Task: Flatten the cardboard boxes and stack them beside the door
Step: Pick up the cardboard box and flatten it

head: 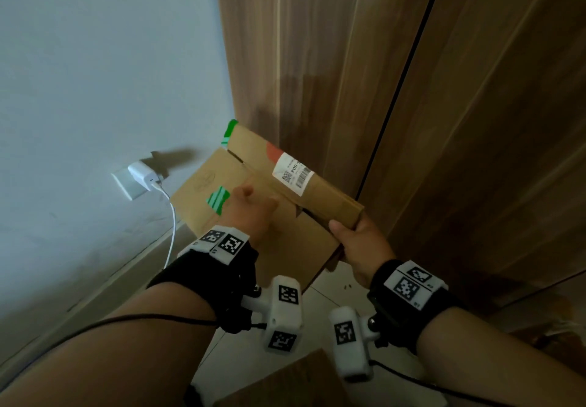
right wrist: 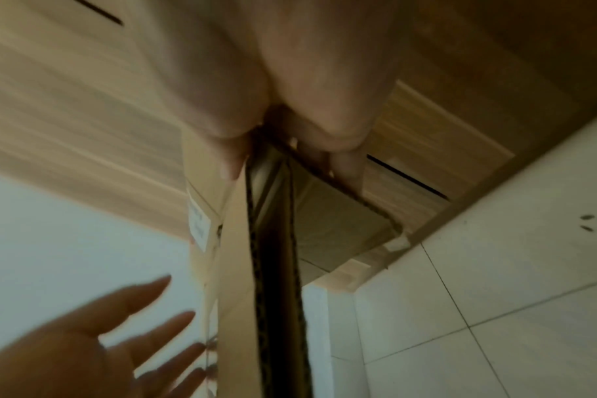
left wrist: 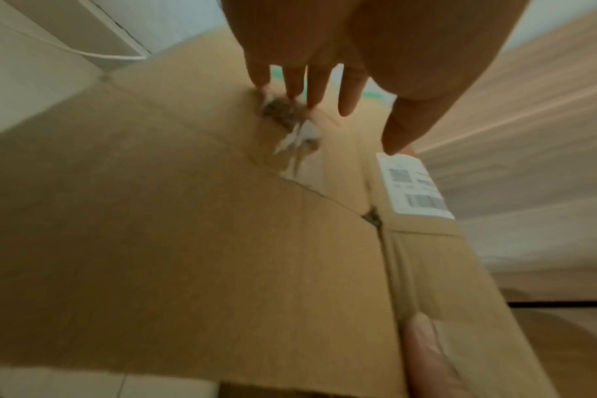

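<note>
A flattened brown cardboard box (head: 203, 197) with green tape and a white shipping label (head: 293, 170) hangs tilted in the air in front of the wooden door (head: 475, 121). My right hand (head: 358, 241) pinches its near right corner, thumb on top and fingers underneath; the right wrist view shows the box (right wrist: 235, 269) edge-on below that hand (right wrist: 290, 107). My left hand (head: 250, 213) is over the box's upper face with its fingers (left wrist: 324, 80) straight and spread, gripping nothing. Whether they touch the cardboard (left wrist: 188, 242) I cannot tell.
A white charger (head: 142, 178) sits in a wall socket at the left, its cable (head: 172, 225) hanging to the skirting. Another cardboard piece (head: 285, 384) lies at the bottom edge. Pale floor tiles (right wrist: 495, 296) run below the door.
</note>
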Motion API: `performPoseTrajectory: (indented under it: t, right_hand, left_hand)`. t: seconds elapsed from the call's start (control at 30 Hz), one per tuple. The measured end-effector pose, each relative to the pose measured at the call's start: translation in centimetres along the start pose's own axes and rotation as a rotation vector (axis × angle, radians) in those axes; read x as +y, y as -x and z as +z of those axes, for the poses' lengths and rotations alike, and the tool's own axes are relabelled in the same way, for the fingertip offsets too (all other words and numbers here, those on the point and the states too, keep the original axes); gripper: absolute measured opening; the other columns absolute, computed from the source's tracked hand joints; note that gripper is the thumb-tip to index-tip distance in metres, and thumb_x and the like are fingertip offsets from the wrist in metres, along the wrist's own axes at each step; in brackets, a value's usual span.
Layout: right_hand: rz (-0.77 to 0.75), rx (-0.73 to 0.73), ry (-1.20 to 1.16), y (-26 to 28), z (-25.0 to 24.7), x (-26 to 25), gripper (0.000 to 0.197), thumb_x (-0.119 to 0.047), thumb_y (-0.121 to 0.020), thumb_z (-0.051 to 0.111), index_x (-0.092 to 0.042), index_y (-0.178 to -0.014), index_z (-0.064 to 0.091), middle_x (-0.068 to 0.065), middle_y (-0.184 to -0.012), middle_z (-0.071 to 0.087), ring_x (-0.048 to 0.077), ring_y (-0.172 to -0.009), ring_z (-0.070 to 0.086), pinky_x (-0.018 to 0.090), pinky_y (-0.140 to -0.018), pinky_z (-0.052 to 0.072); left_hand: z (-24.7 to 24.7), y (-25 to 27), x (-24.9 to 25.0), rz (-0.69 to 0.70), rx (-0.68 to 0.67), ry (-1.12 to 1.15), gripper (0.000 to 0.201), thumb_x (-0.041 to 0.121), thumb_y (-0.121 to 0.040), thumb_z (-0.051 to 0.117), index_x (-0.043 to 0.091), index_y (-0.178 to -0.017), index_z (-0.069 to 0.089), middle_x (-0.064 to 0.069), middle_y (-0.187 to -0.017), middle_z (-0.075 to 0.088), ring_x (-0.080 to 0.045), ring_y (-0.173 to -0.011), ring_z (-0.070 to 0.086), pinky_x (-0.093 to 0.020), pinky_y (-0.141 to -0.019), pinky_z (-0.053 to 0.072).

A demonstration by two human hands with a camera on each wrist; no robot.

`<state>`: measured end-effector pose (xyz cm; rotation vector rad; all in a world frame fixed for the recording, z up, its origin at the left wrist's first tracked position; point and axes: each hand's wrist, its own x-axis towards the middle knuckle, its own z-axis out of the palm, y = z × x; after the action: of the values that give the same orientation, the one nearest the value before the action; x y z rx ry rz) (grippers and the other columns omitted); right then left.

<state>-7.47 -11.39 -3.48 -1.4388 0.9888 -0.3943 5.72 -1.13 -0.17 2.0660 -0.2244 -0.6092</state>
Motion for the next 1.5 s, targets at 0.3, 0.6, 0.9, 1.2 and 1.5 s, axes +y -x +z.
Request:
performPoseTrajectory:
  t: [0.3, 0.6, 0.9, 1.2, 1.5]
  right_hand:
    - [0.081, -0.116, -0.53, -0.4, -0.8, -1.2, 0.019, -0.019, -0.091, 0.053, -0.027, -0.108, 0.055, 0.008, -0.106, 0.063, 0.028, -0.094, 0.059, 0.048, -0.082, 0.05]
    - [0.036, -0.149, -0.566, -1.0, -2.0, -0.9, 0.087, -0.058, -0.057, 0.075, -0.022, -0.132, 0.049, 0.01, -0.122, 0.064, 0.028, -0.107, 0.062, 0.039, -0.078, 0.054]
    - [0.025, 0.069, -0.085, -1.1, -2.2, -0.6, 0.01, -0.025, -0.087, 0.06, -0.029, -0.094, 0.055, 0.009, -0.11, 0.064, 0.029, -0.103, 0.058, 0.047, -0.098, 0.046]
    - [0.133, -0.113, -0.398, -0.1, 0.3, -0.7, 0.017, -0.023, -0.095, 0.048, -0.019, -0.107, 0.059, 0.006, -0.102, 0.065, 0.024, -0.092, 0.062, 0.039, -0.08, 0.052]
    - [0.103, -0.1, -0.573, -0.5, -0.5, -0.9, 0.023, -0.018, -0.096, 0.045, -0.015, -0.114, 0.057, 0.003, -0.097, 0.065, 0.021, -0.087, 0.061, 0.035, -0.073, 0.049]
  left_hand:
    - [-1.4, -1.2, -1.3, -0.175, 0.191, 0.179, 0.096, 0.048, -0.066, 0.071, 0.016, -0.143, 0.023, -0.014, -0.138, 0.046, -0.036, -0.12, 0.051, -0.045, -0.101, 0.044]
    - [-2.4, -1.2, -0.2, -0.189, 0.065, 0.639, 0.032, 0.02, -0.089, 0.057, 0.007, -0.119, 0.059, -0.012, -0.107, 0.068, -0.03, -0.083, 0.066, -0.047, -0.081, 0.054]
    - [-3.0, -0.9, 1.1, -0.222, 0.062, 0.744, 0.019, 0.018, -0.088, 0.058, 0.014, -0.107, 0.059, -0.007, -0.088, 0.07, -0.028, -0.079, 0.068, -0.05, -0.076, 0.055]
    - [-1.8, 0.3, 1.7, -0.202, 0.048, 0.751, 0.028, 0.022, -0.089, 0.056, 0.012, -0.116, 0.057, -0.007, -0.102, 0.069, -0.027, -0.08, 0.067, -0.045, -0.078, 0.055]
    - [-0.8, 0.8, 1.2, -0.236, -0.176, 0.729, 0.044, 0.038, -0.083, 0.06, 0.022, -0.123, 0.052, -0.008, -0.116, 0.068, -0.033, -0.107, 0.064, -0.059, -0.094, 0.046]
